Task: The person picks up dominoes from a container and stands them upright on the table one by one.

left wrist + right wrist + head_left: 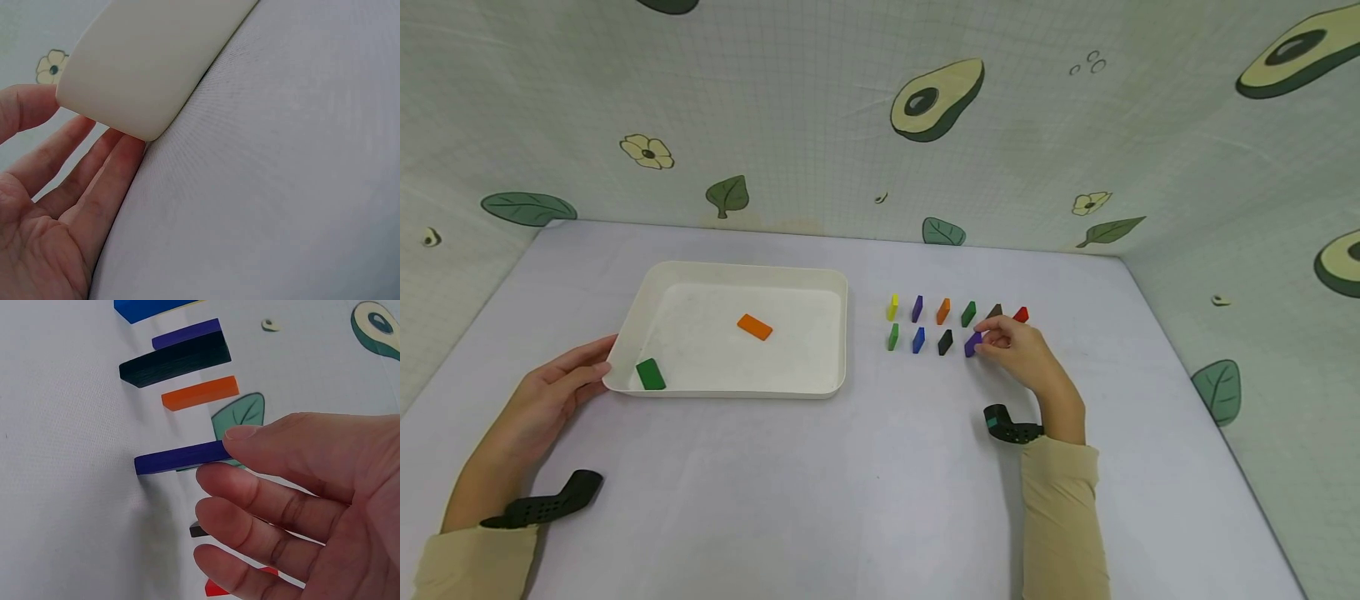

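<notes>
My left hand (556, 393) lies with straight fingers against the left end of a white rectangular tray (730, 394), its thumb at the rim. In the tray lie an orange block (755, 327) and, near the front left corner, a green block (651, 375). On the right, my right hand (1018, 350) pinches a thin purple block (178, 457) between thumb and forefinger, at the right end of the front row. The block stands upright, close over the table; the other fingers are loosely bent beside it.
Two rows of upright coloured blocks stand right of the tray. The front row has green (892, 337), blue (918, 340) and black (945, 342) blocks; a red block (1021, 314) ends the back row. An avocado-print cloth (820, 167) hangs behind the table.
</notes>
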A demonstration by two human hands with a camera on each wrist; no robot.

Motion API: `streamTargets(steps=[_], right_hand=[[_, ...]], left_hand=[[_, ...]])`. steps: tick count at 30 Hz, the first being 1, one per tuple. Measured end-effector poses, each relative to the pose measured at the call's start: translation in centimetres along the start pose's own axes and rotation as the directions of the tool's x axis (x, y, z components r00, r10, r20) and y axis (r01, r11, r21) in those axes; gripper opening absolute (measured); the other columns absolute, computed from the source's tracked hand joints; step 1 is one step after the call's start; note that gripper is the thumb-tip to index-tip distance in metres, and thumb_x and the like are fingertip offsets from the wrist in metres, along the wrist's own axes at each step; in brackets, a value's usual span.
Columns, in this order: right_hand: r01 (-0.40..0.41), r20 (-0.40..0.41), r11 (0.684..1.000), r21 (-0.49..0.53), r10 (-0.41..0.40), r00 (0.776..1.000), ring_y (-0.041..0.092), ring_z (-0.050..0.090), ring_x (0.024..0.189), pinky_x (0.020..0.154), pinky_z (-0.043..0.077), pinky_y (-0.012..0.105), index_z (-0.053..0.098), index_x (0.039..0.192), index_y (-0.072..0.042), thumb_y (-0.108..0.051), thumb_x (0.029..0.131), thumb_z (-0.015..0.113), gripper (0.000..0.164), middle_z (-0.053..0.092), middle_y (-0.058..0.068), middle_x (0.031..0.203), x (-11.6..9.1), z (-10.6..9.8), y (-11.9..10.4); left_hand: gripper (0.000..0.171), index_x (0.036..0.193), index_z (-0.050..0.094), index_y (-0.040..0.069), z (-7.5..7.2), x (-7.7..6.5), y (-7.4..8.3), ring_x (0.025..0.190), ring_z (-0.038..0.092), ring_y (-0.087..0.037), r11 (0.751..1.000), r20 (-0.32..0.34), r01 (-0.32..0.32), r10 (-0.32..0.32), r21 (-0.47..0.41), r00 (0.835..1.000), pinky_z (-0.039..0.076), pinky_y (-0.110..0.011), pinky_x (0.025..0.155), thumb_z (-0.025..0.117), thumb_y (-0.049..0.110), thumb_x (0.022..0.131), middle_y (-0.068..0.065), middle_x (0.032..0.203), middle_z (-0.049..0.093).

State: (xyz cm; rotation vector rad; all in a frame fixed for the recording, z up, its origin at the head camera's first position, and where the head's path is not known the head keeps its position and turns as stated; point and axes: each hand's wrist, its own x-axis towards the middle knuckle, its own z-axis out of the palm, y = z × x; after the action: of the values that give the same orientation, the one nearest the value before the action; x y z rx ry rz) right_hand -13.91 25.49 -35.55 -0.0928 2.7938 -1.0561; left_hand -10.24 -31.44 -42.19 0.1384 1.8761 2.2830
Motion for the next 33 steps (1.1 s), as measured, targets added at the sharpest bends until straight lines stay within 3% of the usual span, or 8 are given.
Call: streamTargets(steps=[16,33], right_hand=[[-0.014,0.017,1.000,0.014,0.014,1.000,0.021,0.053,0.083,0.069,0.046,0.022,0.056,0.117,-0.002,-0.013,0.088,0.063,0.031,0.058,0.012,0.093,0.01,0.08,-0.01],[-0.036,0.005,0.999,-0.005,0.036,0.999,0.020,0.053,0.080,0.068,0.044,0.025,0.055,0.117,-0.004,-0.015,0.089,0.061,0.030,0.058,0.010,0.089,-0.41,-0.23,-0.55]], left_hand=[[0.040,0.132,0.053,0.017,-0.05,0.06,-0.04,0.100,0.059,0.006,0.999,-0.035,0.023,-0.023,0.022,0.999,0.049,-0.008,0.079,0.049,0.004,0.095,0.020,0.121,0.057],[0.040,0.134,0.052,0.016,-0.05,0.00,-0.02,0.101,0.058,0.006,1.000,-0.022,0.013,-0.012,0.024,1.000,0.049,-0.008,0.080,0.048,0.003,0.095,0.019,0.121,0.057]])
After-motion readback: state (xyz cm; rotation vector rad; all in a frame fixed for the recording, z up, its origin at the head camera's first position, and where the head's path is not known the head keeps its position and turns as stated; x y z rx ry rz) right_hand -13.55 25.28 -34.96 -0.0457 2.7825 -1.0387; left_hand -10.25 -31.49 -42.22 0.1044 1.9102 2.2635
